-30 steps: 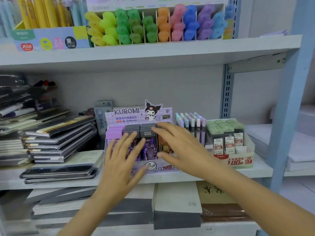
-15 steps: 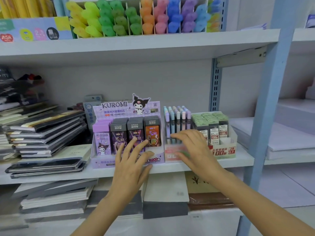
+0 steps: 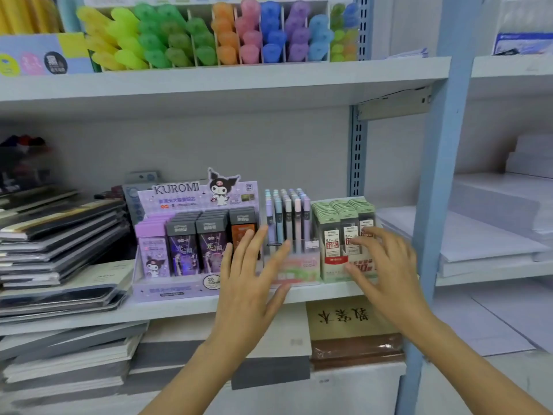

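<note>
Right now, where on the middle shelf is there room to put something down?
Only a thin bare strip of shelf along the front edge, before the Kuromi box. A hand can pass above the boxes, under the upper shelf. Elsewhere it is crowded: notebooks, pen box and lead box stand side by side.

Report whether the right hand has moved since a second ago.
Yes: the right hand went rightward, off the purple Kuromi display box to the green lead-refill box.

White shelves [image 3: 269, 82], blue uprights [image 3: 443, 175], grey wall [image 3: 239, 139]
</note>
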`<action>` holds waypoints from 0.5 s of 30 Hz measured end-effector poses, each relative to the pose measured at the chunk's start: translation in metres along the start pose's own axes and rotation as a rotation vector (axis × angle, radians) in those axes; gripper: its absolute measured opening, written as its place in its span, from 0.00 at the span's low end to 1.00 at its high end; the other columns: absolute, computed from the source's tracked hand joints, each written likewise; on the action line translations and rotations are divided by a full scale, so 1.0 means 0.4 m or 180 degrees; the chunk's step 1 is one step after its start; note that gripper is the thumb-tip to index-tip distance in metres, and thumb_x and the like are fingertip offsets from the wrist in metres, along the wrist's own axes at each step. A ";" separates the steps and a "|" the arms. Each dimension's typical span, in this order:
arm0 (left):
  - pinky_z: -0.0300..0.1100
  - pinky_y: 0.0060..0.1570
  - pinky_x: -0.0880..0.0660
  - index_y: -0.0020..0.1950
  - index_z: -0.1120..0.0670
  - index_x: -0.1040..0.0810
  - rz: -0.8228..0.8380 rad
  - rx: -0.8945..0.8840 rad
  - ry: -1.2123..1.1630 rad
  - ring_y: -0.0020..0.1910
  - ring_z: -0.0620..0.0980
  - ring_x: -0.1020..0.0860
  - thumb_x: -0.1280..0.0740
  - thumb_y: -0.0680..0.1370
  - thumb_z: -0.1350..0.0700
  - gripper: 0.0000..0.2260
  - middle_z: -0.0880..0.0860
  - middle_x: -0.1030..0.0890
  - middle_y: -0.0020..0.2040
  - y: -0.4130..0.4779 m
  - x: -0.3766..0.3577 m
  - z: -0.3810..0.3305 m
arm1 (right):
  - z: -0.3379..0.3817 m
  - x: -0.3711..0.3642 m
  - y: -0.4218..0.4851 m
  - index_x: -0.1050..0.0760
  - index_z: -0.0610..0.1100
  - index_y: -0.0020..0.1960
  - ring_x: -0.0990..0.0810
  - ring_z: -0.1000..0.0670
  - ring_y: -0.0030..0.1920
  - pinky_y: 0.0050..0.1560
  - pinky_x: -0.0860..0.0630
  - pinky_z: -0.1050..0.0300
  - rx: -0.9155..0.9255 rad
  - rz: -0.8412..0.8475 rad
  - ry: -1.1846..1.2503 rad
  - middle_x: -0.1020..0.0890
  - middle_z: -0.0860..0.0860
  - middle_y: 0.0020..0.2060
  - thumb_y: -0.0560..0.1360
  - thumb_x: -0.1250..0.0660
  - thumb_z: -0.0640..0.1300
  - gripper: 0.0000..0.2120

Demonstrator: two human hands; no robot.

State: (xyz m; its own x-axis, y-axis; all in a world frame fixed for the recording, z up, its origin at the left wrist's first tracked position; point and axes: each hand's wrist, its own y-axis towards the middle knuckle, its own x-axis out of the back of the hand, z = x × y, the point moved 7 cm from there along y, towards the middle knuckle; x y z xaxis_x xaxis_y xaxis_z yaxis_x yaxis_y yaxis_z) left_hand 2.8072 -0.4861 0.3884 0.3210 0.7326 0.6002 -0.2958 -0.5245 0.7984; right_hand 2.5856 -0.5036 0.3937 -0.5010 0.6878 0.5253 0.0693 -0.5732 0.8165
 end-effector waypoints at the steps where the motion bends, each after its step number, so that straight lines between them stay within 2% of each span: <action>1: 0.58 0.74 0.47 0.75 0.47 0.35 0.0072 0.0059 0.0008 0.77 0.56 0.43 0.37 0.78 0.45 0.26 0.57 0.40 0.77 0.008 -0.009 -0.007 | -0.006 -0.008 -0.003 0.25 0.42 0.60 0.31 0.44 0.65 0.66 0.36 0.45 -0.0042 0.0091 0.0032 0.26 0.45 0.62 0.73 0.28 0.46 0.18; 5: 0.57 0.74 0.47 0.74 0.49 0.33 0.0080 0.0159 -0.0023 0.75 0.56 0.39 0.35 0.77 0.46 0.26 0.57 0.37 0.76 0.024 -0.027 -0.021 | -0.007 -0.011 0.005 0.25 0.43 0.53 0.35 0.52 0.64 0.62 0.36 0.56 -0.0006 0.0226 0.0425 0.27 0.48 0.61 0.72 0.27 0.42 0.12; 8: 0.57 0.74 0.48 0.76 0.49 0.35 -0.0042 0.0067 0.0076 0.76 0.56 0.43 0.36 0.78 0.46 0.26 0.56 0.39 0.77 0.038 -0.027 -0.039 | -0.019 -0.003 0.007 0.25 0.46 0.54 0.37 0.56 0.64 0.64 0.34 0.55 0.0069 0.0331 0.0477 0.28 0.50 0.61 0.74 0.29 0.43 0.10; 10: 0.57 0.75 0.49 0.77 0.51 0.39 -0.0051 -0.0201 0.0147 0.78 0.55 0.46 0.39 0.79 0.45 0.27 0.55 0.41 0.78 0.059 -0.032 -0.075 | -0.024 0.004 0.009 0.25 0.46 0.54 0.37 0.57 0.64 0.64 0.32 0.52 0.0123 0.0397 0.0501 0.28 0.51 0.61 0.75 0.30 0.44 0.09; 12: 0.57 0.75 0.48 0.78 0.51 0.40 0.0038 -0.0425 0.0158 0.78 0.54 0.47 0.42 0.80 0.44 0.27 0.53 0.41 0.78 0.093 -0.040 -0.112 | -0.025 0.016 0.018 0.24 0.47 0.56 0.35 0.56 0.64 0.64 0.31 0.51 0.0161 0.0392 0.0535 0.28 0.52 0.61 0.75 0.30 0.46 0.11; 15: 0.58 0.75 0.48 0.77 0.51 0.39 0.0247 -0.0368 0.0117 0.78 0.53 0.47 0.47 0.81 0.41 0.27 0.52 0.38 0.77 0.144 -0.054 -0.133 | -0.041 0.046 0.051 0.30 0.49 0.68 0.33 0.54 0.69 0.67 0.35 0.54 0.0047 0.0212 0.0793 0.30 0.54 0.67 0.78 0.36 0.52 0.20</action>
State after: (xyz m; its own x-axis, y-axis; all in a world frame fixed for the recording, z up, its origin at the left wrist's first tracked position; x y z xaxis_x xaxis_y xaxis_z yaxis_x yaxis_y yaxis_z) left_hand 2.7352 -0.5091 0.4187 0.2605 0.7082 0.6562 -0.4208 -0.5285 0.7374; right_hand 2.5639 -0.5099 0.4159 -0.6918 0.5168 0.5043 0.1210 -0.6056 0.7865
